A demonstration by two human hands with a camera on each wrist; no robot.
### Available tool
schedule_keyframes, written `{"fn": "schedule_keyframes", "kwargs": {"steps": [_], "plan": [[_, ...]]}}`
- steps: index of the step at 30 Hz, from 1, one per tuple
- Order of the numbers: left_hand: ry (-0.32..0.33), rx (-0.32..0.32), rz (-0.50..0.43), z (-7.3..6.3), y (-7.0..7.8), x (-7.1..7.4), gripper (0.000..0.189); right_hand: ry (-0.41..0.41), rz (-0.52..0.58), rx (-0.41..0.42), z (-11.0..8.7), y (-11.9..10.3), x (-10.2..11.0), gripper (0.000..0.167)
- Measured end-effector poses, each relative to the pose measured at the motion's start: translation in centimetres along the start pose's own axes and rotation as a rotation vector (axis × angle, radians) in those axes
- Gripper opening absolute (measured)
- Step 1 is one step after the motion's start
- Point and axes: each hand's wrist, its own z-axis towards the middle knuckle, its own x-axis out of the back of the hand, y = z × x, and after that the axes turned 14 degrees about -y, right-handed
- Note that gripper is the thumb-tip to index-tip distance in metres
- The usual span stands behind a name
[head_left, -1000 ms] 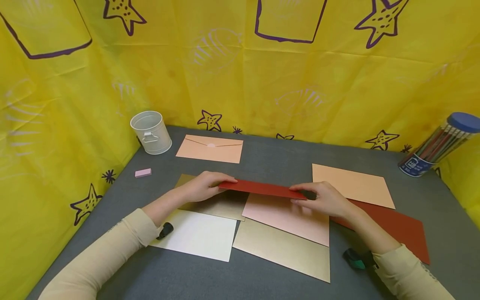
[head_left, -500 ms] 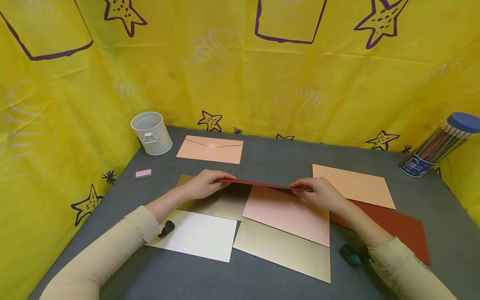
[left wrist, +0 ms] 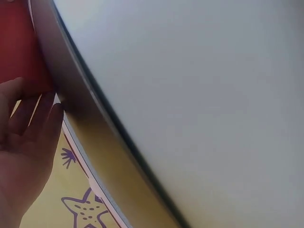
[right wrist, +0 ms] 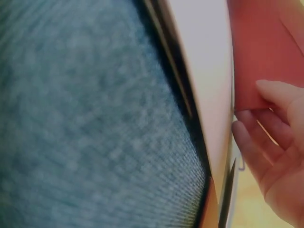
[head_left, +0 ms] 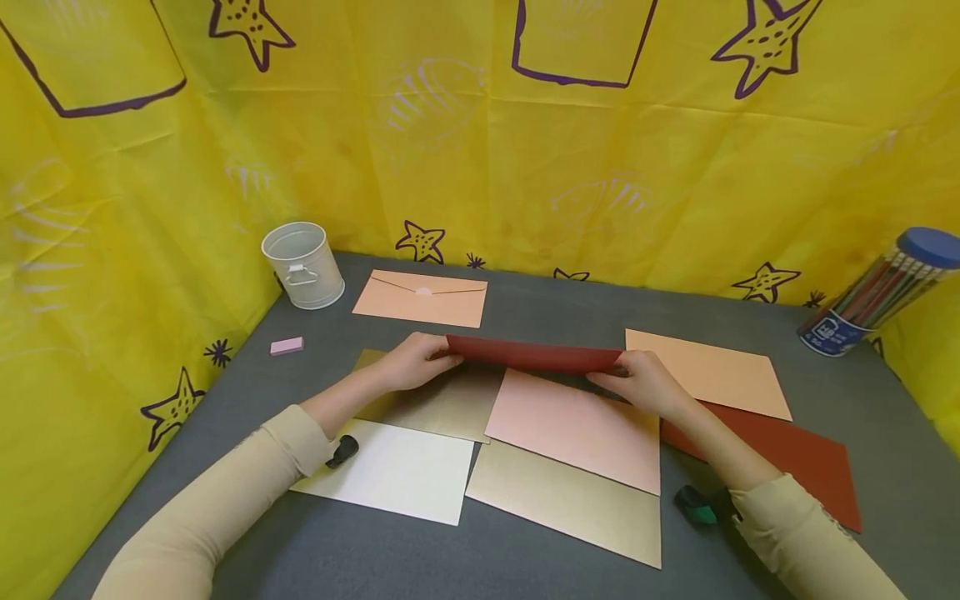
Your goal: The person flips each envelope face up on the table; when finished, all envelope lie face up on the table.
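Note:
In the head view my left hand [head_left: 420,362] pinches one end of a red envelope [head_left: 534,354] and my right hand [head_left: 647,383] pinches the other. It is raised above the table, its face tilted toward me. Both wrist views show thumb and fingers on its corners. Below it lie a gold envelope [head_left: 435,404], a pink envelope [head_left: 577,429], a white envelope [head_left: 397,479] and a second gold envelope [head_left: 577,504], some overlapping. Under my right forearm is another red envelope [head_left: 795,462], partly covered by a peach envelope [head_left: 705,371].
A closed peach envelope [head_left: 420,300] with a round seal lies at the back. Left of it stand a small white bucket [head_left: 303,267] and a pink eraser [head_left: 287,346]. A tub of pencils [head_left: 862,308] leans at the far right. Yellow patterned cloth [head_left: 480,150] hangs behind the grey table.
The held red envelope has turned from a tilted face, through nearly edge-on, to showing a broad face again. Both hands have risen slightly away from me with it. The other envelopes stay put.

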Motion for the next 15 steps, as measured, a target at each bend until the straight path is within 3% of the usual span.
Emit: {"fn": "schedule_keyframes", "kwargs": {"steps": [5, 9, 15], "plan": [[0.03, 0.079, -0.143, 0.2, 0.2, -0.1, 0.026, 0.029, 0.11, -0.078, -0.1, 0.2, 0.2, 0.029], [0.071, 0.151, -0.253, 0.7, 0.5, -0.1, 0.018, 0.045, 0.261, -0.173, 0.1, 0.5, 0.7, 0.036], [0.184, 0.257, -0.46, 2.5, 0.8, -0.3, 0.025, 0.068, 0.432, -0.287, 0.8, 1.2, 1.4, 0.047]]}}
